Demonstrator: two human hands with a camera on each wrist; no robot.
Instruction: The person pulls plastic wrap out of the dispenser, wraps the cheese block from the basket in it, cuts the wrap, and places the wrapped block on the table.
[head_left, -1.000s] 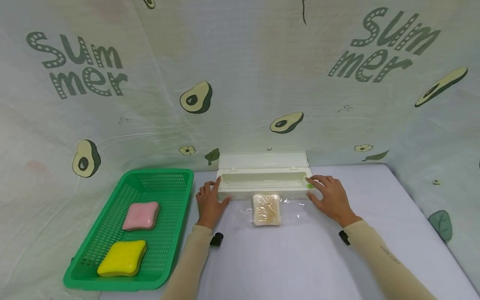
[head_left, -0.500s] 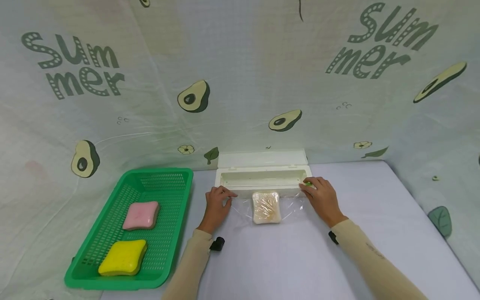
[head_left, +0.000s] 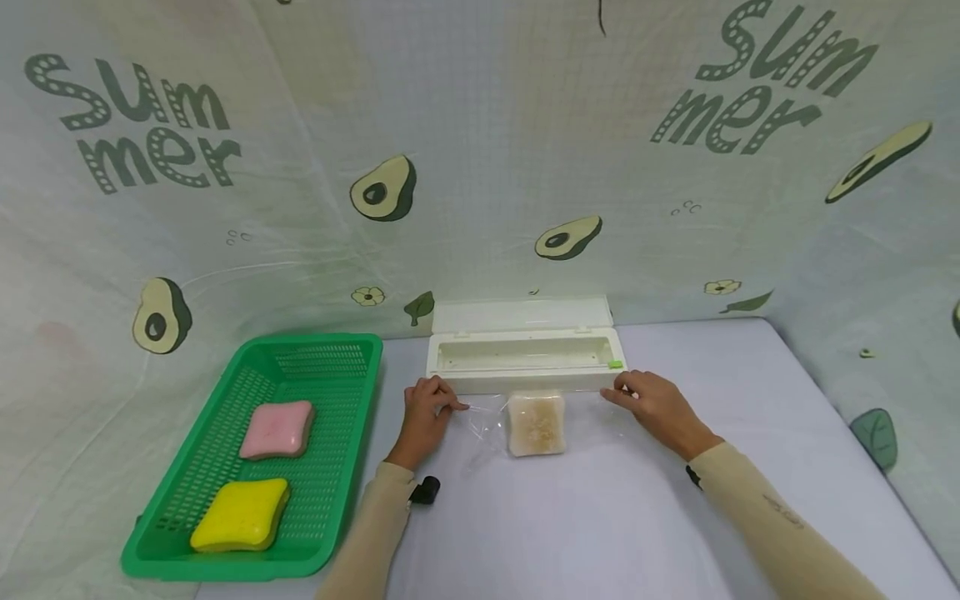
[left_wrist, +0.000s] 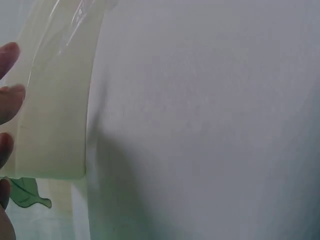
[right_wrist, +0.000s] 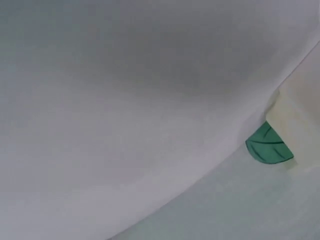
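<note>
A pale, bread-slice-shaped block [head_left: 537, 424] lies on the table in the head view, with clear cling film [head_left: 489, 421] spread over and beside it. Behind it stands a white cling film dispenser [head_left: 517, 381], its lid raised, with a green slide cutter [head_left: 616, 364] at the right end. My left hand [head_left: 427, 417] pinches the film's left edge close to the dispenser's front. At the film's right edge, my right hand [head_left: 656, 408] pinches with thumb and fingers. The left wrist view shows fingertips [left_wrist: 12, 100] beside the dispenser; the right wrist view shows no hand.
To the left stands a green basket [head_left: 356, 458] holding a pink block [head_left: 277, 429] and a yellow block [head_left: 242, 515]. A patterned cloth [head_left: 480, 125] hangs behind the white-covered table [head_left: 570, 533].
My left hand has come from the dispenser's left end to the film's edge. My right hand has left the green cutter and moved forward to the film. The pale block sits slightly nearer me.
</note>
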